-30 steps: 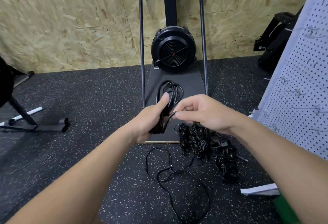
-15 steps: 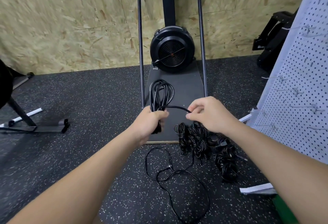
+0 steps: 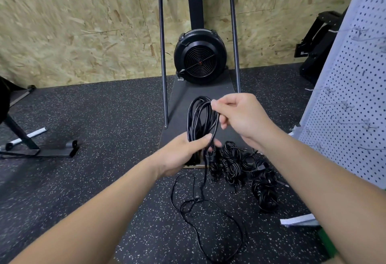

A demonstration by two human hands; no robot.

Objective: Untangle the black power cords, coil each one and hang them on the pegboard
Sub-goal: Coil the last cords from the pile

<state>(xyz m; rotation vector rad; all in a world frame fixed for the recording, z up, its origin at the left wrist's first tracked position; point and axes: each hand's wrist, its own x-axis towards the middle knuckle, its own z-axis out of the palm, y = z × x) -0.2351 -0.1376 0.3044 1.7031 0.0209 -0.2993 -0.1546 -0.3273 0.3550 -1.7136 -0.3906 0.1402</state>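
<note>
White pegboard (image 3: 353, 104) stands at right, its wire hooks bare as far as visible: nothing hung yet. Black fan machine (image 3: 199, 56) on its frame sits against the OSB wall. On the speckled floor (image 3: 94, 121), a row of coiled cord bundles (image 3: 242, 169) lies just in front of the machine's base, so several cords look done. Coil in progress (image 3: 200, 121) is held up in the air: left hand (image 3: 183, 155) grips the bottom of the loops, fingers curled round them; right hand (image 3: 242, 115) pinches the top strand, laying another loop. Loose tail (image 3: 200, 211) trails from the coil to the floor, uncoiled. Left: finish this coil, then hang all.
</note>
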